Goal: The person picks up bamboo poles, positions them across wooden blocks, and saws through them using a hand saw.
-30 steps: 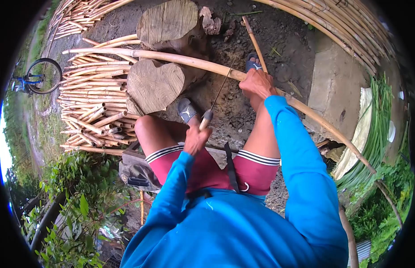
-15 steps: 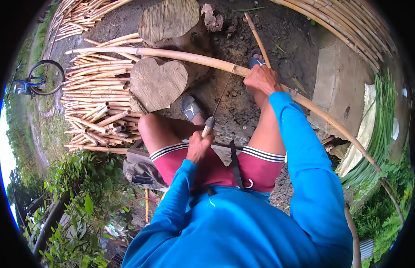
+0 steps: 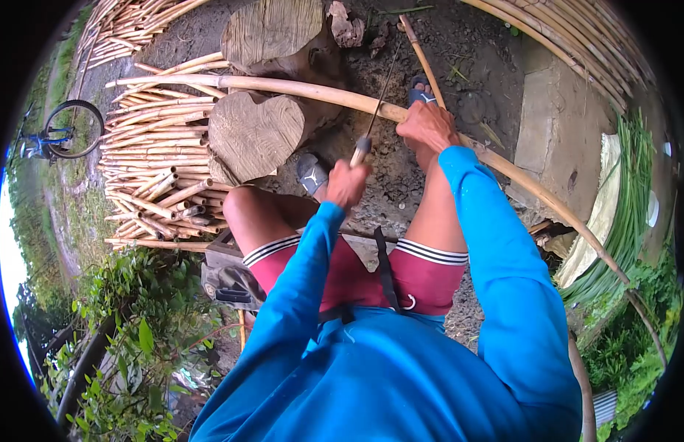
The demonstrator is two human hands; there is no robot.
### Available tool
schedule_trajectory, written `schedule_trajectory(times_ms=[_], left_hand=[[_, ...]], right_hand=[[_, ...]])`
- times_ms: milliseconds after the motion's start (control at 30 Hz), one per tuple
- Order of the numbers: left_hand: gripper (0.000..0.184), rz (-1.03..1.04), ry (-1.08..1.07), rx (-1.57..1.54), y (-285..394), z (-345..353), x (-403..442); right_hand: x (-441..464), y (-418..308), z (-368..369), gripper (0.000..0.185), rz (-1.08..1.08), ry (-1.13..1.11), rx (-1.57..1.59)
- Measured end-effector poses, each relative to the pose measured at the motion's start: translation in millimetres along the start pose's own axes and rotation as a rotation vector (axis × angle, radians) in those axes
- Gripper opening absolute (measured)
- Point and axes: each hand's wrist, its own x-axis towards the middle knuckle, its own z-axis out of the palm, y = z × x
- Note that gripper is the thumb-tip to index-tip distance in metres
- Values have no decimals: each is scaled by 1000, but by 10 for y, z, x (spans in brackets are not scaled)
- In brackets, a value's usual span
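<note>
My left hand (image 3: 348, 183) is closed round the pale handle of a narrow-bladed hand saw (image 3: 362, 149). Its thin dark blade lies across a long bamboo pole (image 3: 312, 90) and points away from me. Just right of the blade, my right hand (image 3: 428, 125) grips the same pole, fingers wrapped over it. The pole slants from the upper left, above a heart-shaped log stump (image 3: 257, 131), down to the lower right. A shorter bamboo piece (image 3: 421, 55) leans beyond my right hand, close to my sandalled foot.
Cut bamboo lengths (image 3: 154, 158) are piled at the left, near a bicycle wheel (image 3: 74, 129). Another stump (image 3: 272, 33) stands farther off. Long poles (image 3: 570, 44) lie at the upper right, above a concrete block (image 3: 548, 121) and green strips (image 3: 625, 214). Leafy plants (image 3: 143, 324) grow lower left.
My left hand has pushed the saw forward and slightly right, so more of its blade extends beyond the pole. My right hand keeps its grip with only a slight shift.
</note>
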Motion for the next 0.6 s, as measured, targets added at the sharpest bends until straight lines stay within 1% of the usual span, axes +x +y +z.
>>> schedule_trajectory(times_ms=[67, 100, 167, 200, 267, 300, 333, 367, 400, 433, 467, 500, 533, 567, 600], left_hand=[[46, 18, -40, -55, 74, 48, 184], [42, 78, -26, -38, -157, -15, 40], [36, 198, 8, -1, -600, -146, -252], [35, 206, 33, 32, -815, -208, -421], [32, 76, -25, 7, -638, -223, -663], [26, 834, 123, 501, -1162, -67, -212], [23, 409, 2, 293, -691, -39, -88], [22, -20, -17, 100, -196, -16, 27], [30, 101, -125, 124, 96, -33, 150], [33, 241, -77, 195, 44, -25, 213], [35, 248, -50, 195, -47, -46, 203], [37, 256, -23, 195, -121, -72, 186], [38, 119, -32, 129, -353, -131, -31], [39, 189, 57, 130, -644, -189, -351], [40, 264, 142, 136, -755, -247, -566]], right_hand=[[-4, 49, 43, 37, -10, -47, 30], [-24, 56, 62, 36, -9, 41, -1], [-29, 48, -5, 36, 1, 62, 16], [-44, 38, 13, 36, 16, 65, 37], [-8, 74, 35, 37, 6, 60, 24], [11, 86, 81, 37, -1, 64, 13], [28, 79, 107, 37, -14, 71, 1], [58, 53, 42, 37, -22, 79, -5], [37, 37, -6, 37, -13, 38, 20], [-29, 42, 23, 37, 2, -19, 42], [-67, 38, 49, 37, -3, -29, 33], [-48, 34, 37, 37, -3, 19, 19], [-28, 59, 45, 37, 0, 61, 4], [11, 72, 107, 37, -6, 102, 3], [11, 58, 111, 37, 1, 99, 14]])
